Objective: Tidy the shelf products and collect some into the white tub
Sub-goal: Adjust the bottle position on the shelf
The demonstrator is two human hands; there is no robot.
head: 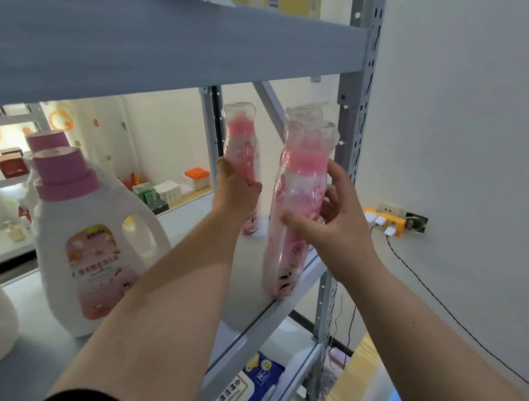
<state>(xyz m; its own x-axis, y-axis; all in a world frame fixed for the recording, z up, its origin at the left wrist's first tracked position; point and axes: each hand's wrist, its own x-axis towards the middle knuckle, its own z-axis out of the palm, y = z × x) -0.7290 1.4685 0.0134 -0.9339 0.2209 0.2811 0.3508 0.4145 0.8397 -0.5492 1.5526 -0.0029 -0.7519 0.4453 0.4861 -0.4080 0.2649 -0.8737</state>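
From the head camera, everything reads off the white detergent jug standing on the grey shelf board.

To the right of that jug and further back, the left hand is wrapped round the middle of a slim pink bottle in clear shrink-wrap. That bottle stands close to upright with its base on the board.

Further right of the jug and nearer the front lip, the right hand grips a second pink bottle, thumb across the front and fingers curled behind. Its long axis is tilted: the foot sits at the very edge of the board and the cap end leans up and to the right. A third wrapped top pokes up just behind it, and I cannot tell whether the two touch.

So each hand already has its own bottle, the right one holding the bottle closest to the person. I would say that one comes off the shelf most easily, drawn along its lean.

The white tub is nowhere in sight, so which way it must travel is unclear. A pack of wipes lies on the shelf below the jug.
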